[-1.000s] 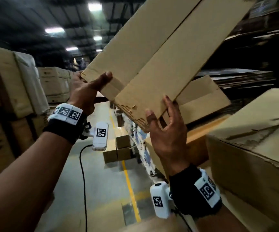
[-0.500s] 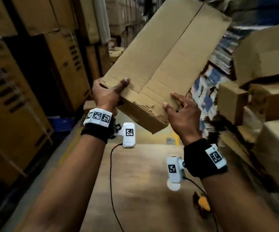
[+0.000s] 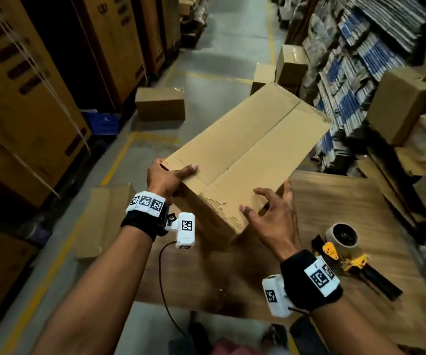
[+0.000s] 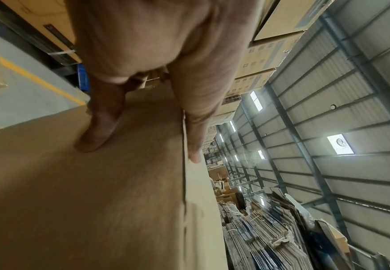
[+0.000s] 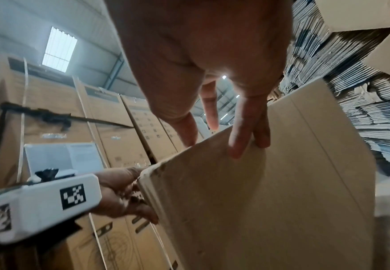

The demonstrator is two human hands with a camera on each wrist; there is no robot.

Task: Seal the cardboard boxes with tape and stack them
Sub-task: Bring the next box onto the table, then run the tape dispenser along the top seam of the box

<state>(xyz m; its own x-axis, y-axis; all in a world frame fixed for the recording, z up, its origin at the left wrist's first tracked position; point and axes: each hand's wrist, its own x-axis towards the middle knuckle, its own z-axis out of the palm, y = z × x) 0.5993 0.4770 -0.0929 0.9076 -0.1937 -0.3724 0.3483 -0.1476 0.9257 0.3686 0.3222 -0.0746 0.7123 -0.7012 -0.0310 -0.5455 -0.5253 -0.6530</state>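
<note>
Above the wooden desk [image 3: 355,201], a long cardboard box [image 3: 245,149] hangs tilted, its far end raised toward the aisle and its near end low between both hands. Its top flaps meet in a centre seam that carries no tape. Tall stacked cartons [image 3: 27,85] wall in the aisle on the left, bundles of flat-packed cardboard [image 3: 355,73] line the right, and bare concrete floor [image 3: 219,47] runs between them beyond the box. A smaller closed box [image 3: 160,103] stands on that floor. The left hand [image 3: 167,180] grips the box's near left corner, thumb flat on top and fingers curled underneath. The right hand [image 3: 270,216] is spread at the near right corner, straight fingers [image 5: 238,142] touching the box edge without curling round it. Near the desk's right edge lies a tape dispenser [image 3: 345,249], well apart from the box.
</note>
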